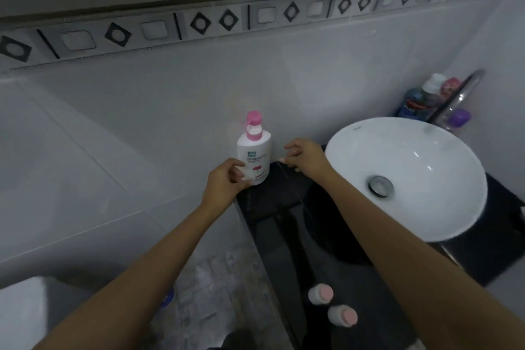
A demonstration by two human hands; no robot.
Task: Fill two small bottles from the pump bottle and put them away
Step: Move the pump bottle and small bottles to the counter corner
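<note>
The left hand (224, 182) has its grip wrapped on the lower body of the pump bottle (253, 155), standing at the bench (284, 216) far corner. The right hand (305, 158), at its three o'clock, hovers spread and empty, likely ready to steady it. Two small pink-capped bottles (331, 304) wait at six o'clock.

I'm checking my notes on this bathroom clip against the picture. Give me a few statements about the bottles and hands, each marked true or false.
1. The left hand touches the pump bottle. True.
2. The right hand holds a small bottle. False: it is empty, fingers curled, beside the pump bottle.
3. The two small bottles stand on the dark counter, pink caps on. True.
4. The pump bottle stands inside the white basin. False: it stands at the counter's corner by the wall, apart from the basin.
</note>
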